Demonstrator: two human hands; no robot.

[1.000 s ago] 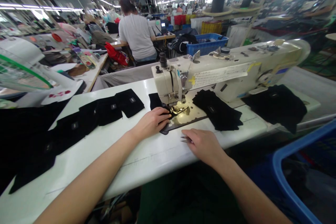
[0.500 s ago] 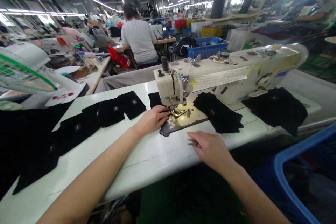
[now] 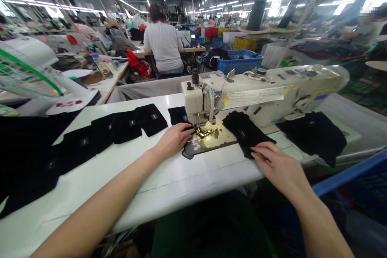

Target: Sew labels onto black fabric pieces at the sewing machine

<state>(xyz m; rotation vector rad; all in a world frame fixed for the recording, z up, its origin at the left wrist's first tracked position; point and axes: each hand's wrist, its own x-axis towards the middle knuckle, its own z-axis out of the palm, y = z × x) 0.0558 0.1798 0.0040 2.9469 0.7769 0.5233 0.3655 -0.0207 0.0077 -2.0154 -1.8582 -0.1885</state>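
At the sewing machine (image 3: 234, 92), my left hand (image 3: 173, 139) is closed on a black fabric piece (image 3: 177, 116), its fingertips beside the presser foot (image 3: 205, 131). The piece shows a small label and lies partly behind the machine head. My right hand (image 3: 279, 167) is curled, with thumb and forefinger at the near edge of a fanned stack of black fabric pieces (image 3: 242, 131). Whether they pinch a piece is unclear. A small bit of the thread snips (image 3: 267, 161) shows within that hand; their blades are hidden.
Overlapping labelled black pieces (image 3: 127, 127) run along the left of the white table (image 3: 157, 177). Another black pile (image 3: 316, 135) lies at right. A blue basket (image 3: 332, 177) stands by the table's right front. A fan (image 3: 27, 66) is at left; a person (image 3: 163, 44) sits ahead.
My right hand has moved right, from the table's front edge to the fabric stack. The snip blades that showed earlier are out of sight. My left hand stays by the presser foot.
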